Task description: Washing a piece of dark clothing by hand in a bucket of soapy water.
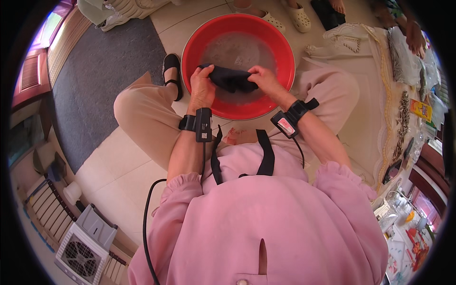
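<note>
Between both hands a dark cloth (233, 79) is stretched above a round red basin (238, 113). The left hand, my left hand (203, 85), grips its left end, thumb on top. My right hand (265, 80) pinches the cloth's right end with thumb and fingers. Cloudy, sudsy water (237, 50) fills the bottom of the basin, which stands on the floor between my knees. Whether the cloth's lower edge touches the water I cannot tell. Black devices with cables are strapped to both wrists.
A dark grey mat (107, 78) lies at the left. Beyond the basin are another person's feet beside cream clogs (297, 17). Lace-trimmed fabric (363, 89) and plastic bags (406, 60) lie at the right, near another person's hand. A fan unit (82, 254) stands lower left.
</note>
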`<state>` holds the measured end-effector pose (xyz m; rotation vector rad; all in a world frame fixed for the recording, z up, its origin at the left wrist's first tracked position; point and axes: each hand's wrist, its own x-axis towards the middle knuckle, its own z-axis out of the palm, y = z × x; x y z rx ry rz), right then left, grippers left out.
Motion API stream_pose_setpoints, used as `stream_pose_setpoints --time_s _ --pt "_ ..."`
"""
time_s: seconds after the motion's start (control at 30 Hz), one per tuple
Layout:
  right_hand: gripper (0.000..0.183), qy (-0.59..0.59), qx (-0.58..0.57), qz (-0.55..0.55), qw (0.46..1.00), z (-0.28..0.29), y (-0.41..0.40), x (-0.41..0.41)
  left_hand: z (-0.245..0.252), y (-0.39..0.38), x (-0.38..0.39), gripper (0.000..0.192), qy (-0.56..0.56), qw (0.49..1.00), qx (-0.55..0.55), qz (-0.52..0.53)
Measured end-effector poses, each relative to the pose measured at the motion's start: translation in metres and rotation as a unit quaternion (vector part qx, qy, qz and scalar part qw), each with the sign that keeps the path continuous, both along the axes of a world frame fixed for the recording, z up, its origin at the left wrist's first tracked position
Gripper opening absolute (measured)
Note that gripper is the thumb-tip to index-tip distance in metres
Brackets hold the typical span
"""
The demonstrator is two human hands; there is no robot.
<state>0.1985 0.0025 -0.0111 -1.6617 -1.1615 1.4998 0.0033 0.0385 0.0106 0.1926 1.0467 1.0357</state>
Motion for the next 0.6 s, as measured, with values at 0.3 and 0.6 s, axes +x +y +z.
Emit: stream_pose_setpoints --time_s 0.3,0.6 --pt "0.024 -0.080 -0.022 0.017 0.996 -0.015 0.017 0.016 -0.017 0.006 -0.001 0.019 0.072 0.996 -0.032 -0.032" --pt "0.028 -0.429 0.051 0.122 0.893 -0.045 0.012 0.015 -0.031 -0.014 0.002 0.053 0.129 0.979 -0.111 -0.112"
